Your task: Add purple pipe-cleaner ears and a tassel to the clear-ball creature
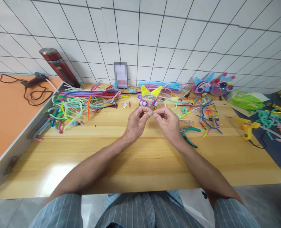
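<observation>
My left hand [137,123] and my right hand [167,123] meet fingertip to fingertip above the middle of the table. Both are closed in a pinch, and whatever lies between the fingertips is too small to make out. Just beyond them sits a clear round ornament [149,97] with yellow pipe-cleaner ears and pink, white and blue ring eyes. My fingers overlap its lower edge in the picture; whether they touch it, I cannot tell. Beside my right wrist lie teal-handled pliers [190,129].
Pipe cleaners [78,101] are heaped at left, with more cut pieces [209,115] at right. A yellow glue gun [248,128] rests near the right edge. Two finished-looking ornaments [202,86], a red thermos [59,67] and a phone [121,75] stand along the tiled wall.
</observation>
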A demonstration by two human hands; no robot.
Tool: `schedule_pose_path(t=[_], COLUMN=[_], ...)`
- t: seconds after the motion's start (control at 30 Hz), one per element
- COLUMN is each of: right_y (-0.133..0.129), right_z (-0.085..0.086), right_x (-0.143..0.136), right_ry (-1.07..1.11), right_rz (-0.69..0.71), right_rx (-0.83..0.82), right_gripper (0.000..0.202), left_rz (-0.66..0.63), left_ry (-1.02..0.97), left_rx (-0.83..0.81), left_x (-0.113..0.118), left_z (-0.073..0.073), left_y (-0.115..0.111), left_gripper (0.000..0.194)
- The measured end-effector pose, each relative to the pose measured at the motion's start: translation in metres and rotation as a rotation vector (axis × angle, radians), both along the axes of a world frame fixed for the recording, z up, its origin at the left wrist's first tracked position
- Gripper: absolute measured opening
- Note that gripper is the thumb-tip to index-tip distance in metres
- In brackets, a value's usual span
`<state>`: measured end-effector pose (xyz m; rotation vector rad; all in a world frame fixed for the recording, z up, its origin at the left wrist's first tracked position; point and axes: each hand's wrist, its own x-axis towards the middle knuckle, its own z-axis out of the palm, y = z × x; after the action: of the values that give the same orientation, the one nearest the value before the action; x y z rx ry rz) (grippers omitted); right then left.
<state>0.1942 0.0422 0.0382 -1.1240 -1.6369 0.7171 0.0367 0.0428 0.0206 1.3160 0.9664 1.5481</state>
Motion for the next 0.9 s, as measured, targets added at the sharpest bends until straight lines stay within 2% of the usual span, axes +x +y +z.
schedule_pose_path(t=[0.2,0.37,0.5,0.63,0.73,0.8,0.9], right_y=[0.000,0.004,0.005,0.005,0.007,0.008,0.010], right_z=[-0.009,-0.012,-0.005,0.007,0.012,0.014,0.013], right_x=[-0.010,-0.009,-0.002,0.009,0.015,0.016,0.017], right_ry=[0.262,0.326,0.273,-0.039,-0.164,-0.161,-0.110], right_rz=[0.049,0.070,0.083,0.026,0.019,0.035,0.033], right_rx=[-0.183,-0.238,-0.212,0.036,0.181,0.191,0.096], right_gripper=[0.029,0.031,0.026,0.012,0.010,0.012,0.014], left_rz=[-0.040,-0.083,-0.098,-0.115,-0.057,-0.022,-0.039], left_ry=[-0.268,-0.351,-0.221,0.099,0.296,0.336,0.280], left_rx=[-0.190,-0.202,-0.120,0.023,0.116,0.146,0.116], left_x=[0.010,0.013,0.006,-0.007,-0.013,-0.013,-0.009], left_z=[-0.004,-0.004,-0.002,0.004,0.007,0.007,0.005], left_y=[-0.005,-0.008,-0.001,0.007,0.008,0.007,0.004], left_gripper=[0.047,0.044,0.040,0.026,0.017,0.016,0.019])
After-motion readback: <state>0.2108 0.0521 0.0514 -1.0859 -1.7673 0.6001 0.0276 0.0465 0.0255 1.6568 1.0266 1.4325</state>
